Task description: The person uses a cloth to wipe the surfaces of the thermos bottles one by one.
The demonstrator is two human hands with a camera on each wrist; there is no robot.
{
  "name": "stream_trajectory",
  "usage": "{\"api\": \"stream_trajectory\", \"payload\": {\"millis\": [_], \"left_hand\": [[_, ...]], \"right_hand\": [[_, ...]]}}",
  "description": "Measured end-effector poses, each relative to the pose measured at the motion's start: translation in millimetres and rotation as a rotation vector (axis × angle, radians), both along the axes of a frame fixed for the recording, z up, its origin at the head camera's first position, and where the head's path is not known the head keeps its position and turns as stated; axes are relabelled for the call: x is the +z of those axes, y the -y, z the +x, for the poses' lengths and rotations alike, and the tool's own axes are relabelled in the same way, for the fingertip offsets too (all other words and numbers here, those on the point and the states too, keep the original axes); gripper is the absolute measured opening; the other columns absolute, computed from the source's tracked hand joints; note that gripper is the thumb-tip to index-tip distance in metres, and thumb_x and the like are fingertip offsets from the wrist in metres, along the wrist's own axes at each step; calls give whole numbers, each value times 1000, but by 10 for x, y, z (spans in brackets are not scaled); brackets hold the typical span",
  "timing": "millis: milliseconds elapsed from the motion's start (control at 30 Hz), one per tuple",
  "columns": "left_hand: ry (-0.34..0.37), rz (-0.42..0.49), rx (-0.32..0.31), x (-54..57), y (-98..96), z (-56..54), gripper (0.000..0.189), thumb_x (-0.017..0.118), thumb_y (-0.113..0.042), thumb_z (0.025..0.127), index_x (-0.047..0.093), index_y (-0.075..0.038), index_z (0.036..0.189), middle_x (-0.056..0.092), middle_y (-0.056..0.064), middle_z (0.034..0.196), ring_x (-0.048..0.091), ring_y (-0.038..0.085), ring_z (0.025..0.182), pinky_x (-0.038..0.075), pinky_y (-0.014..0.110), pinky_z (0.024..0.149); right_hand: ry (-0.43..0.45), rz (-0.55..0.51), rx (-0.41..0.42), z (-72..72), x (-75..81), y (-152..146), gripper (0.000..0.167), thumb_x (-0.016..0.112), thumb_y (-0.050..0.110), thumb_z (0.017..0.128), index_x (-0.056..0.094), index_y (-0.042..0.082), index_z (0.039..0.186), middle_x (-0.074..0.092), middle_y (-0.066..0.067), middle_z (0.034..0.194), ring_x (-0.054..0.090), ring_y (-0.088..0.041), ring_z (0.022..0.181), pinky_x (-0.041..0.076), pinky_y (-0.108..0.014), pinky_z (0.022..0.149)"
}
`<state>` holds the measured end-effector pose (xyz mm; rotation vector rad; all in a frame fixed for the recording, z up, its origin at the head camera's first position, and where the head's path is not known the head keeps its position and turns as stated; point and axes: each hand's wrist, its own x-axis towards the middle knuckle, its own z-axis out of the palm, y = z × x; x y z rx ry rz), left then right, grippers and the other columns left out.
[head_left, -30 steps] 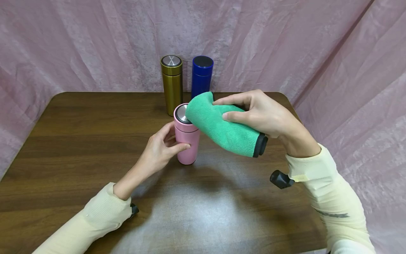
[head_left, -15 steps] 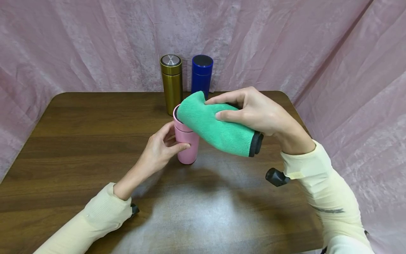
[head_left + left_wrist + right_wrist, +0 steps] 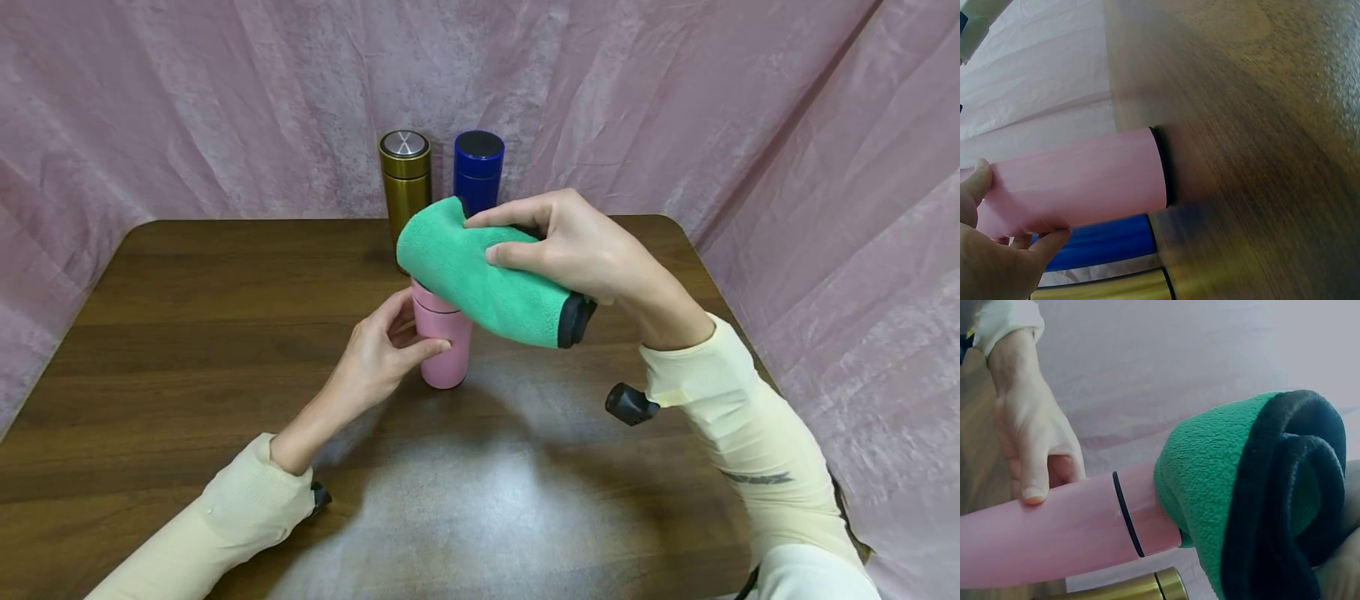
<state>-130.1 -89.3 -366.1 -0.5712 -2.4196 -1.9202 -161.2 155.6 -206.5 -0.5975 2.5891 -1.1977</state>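
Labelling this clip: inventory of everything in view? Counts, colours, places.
pink bottle: 1, pink, upright, in front
cloth: 1, green, black edging, against pink bottle's top
gold bottle: 1, gold, back left
blue bottle: 1, blue, right of gold bottle
table: 1, brown, under bottles
curtain: count unclear, pink, behind and right of table
wrist cameras: 2, black, one per wrist
sleeves: 2, pale yellow, on forearms
left hand: 1, bare, fingers around pink bottle
right hand: 1, bare, fingers gripping cloth

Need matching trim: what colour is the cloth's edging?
Black edging, clearest in the right wrist view.
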Motion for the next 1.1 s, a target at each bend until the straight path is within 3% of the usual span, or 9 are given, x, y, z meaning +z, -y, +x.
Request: {"api": "stream_trajectory", "payload": {"millis": [300, 533, 1100], "left_hand": [[-12, -12, 11, -5, -23, 3, 70, 86, -1, 84, 52, 0, 145, 67, 18, 130, 64, 27, 121, 55, 36, 101], [-14, -6, 16, 6, -30, 15, 70, 86, 0, 82, 53, 0, 144, 67, 17, 130, 64, 26, 121, 54, 33, 101], [-14, -7, 15, -2, -17, 3, 70, 86, 0, 83, 53, 0, 145, 67, 18, 129, 64, 27, 119, 55, 34, 100]], "right_hand": [[8, -48, -18, -93, -39, -56, 36, 72, 18, 96, 73, 20, 132, 71, -2, 122, 62, -20, 102, 53, -35, 84], [9, -2, -67, -113, -64, -186, 36, 71, 19, 97, 72, 21, 134, 71, -3, 124, 62, -20, 102, 53, -33, 82], [21, 40, -79, 189, -61, -370, 33, 72, 18, 96, 75, 21, 129, 72, -7, 105, 63, -22, 80, 54, -30, 67]]}}
